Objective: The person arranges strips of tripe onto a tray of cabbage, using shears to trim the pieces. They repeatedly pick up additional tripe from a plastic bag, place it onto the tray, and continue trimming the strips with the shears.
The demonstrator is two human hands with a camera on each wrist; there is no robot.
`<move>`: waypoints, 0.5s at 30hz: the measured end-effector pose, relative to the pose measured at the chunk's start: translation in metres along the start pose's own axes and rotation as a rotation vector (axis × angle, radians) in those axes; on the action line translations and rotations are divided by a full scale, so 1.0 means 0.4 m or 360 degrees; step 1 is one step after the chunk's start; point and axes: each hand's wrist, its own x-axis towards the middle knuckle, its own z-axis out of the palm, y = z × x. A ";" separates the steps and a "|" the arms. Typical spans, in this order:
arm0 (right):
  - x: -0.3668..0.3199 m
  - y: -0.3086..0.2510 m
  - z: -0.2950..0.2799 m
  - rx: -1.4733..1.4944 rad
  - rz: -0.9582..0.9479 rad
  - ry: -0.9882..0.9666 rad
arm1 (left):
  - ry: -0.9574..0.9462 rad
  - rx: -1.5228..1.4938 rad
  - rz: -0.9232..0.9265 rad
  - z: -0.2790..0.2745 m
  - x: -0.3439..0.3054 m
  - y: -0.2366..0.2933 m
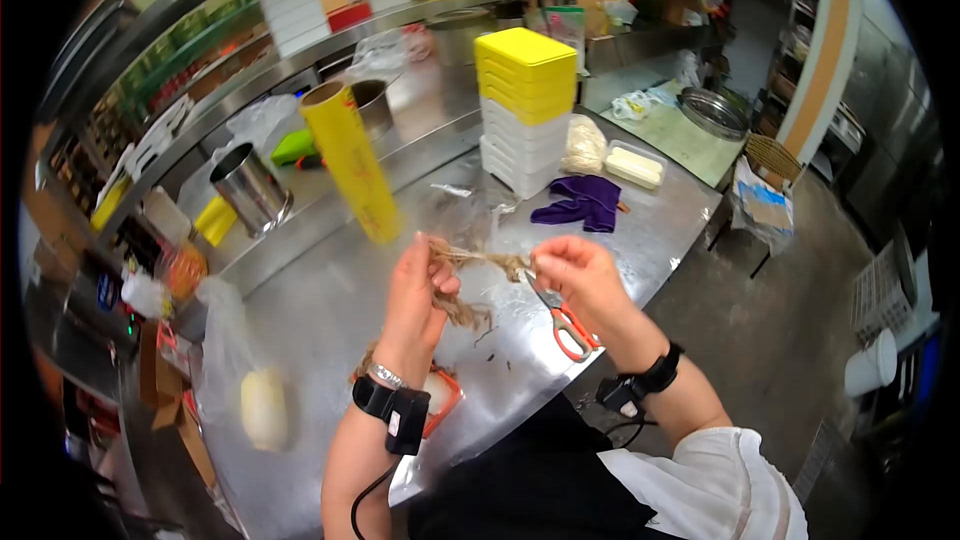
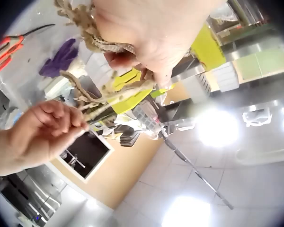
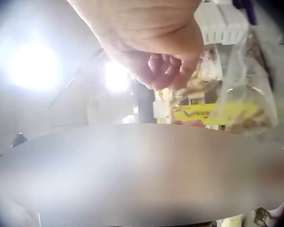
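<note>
A bunch of brown, wrinkled stringy strands point(image 1: 460, 312) hangs from my left hand point(image 1: 412, 290), which holds it between thumb and fingers over the metal table. My right hand point(image 1: 580, 275) pinches the far end of one strand, with fingers curled in. Between the two hands a few pale strands point(image 2: 102, 105) stretch across in the left wrist view. Below the right hand lie scissors point(image 1: 570, 332) with orange and grey handles. Partly hidden by the left wrist is an orange-rimmed container point(image 1: 445, 410) with something white in it.
A yellow roll point(image 1: 350, 165) stands upright beyond the left hand. Behind the hands are stacked yellow and white boxes point(image 1: 525, 110), a purple glove point(image 1: 580, 202) and a lidded clear container point(image 1: 635, 167). A pale, rounded object point(image 1: 263, 410) lies on the metal table point(image 1: 330, 310) at left.
</note>
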 end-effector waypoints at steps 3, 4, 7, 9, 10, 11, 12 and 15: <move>-0.060 0.124 -0.030 0.0488 0.0077 0.0211 | -0.0072 0.0126 -0.0057 0.104 0.045 0.015; -0.078 0.149 -0.053 0.0534 0.0132 0.0261 | -0.0144 0.0105 -0.0093 0.144 0.058 -0.008; -0.095 0.180 -0.112 0.0587 0.0242 0.0507 | -0.0264 0.0068 -0.0163 0.261 0.093 -0.077; -0.099 0.177 -0.118 0.0763 0.0296 0.0622 | -0.0294 0.0089 -0.0190 0.333 0.093 -0.101; -0.102 0.156 -0.116 0.0913 0.0313 0.0638 | -0.0271 0.0114 -0.0198 0.377 0.080 -0.113; -0.106 0.140 -0.125 0.1056 0.0330 0.0652 | -0.0315 0.0197 -0.0224 0.400 0.072 -0.138; -0.111 0.121 -0.139 0.1244 0.0222 0.0547 | -0.0358 0.0276 -0.0246 0.417 0.063 -0.164; -0.138 0.041 -0.179 0.1407 -0.0024 0.0616 | -0.0413 0.0424 -0.0271 0.435 0.052 -0.272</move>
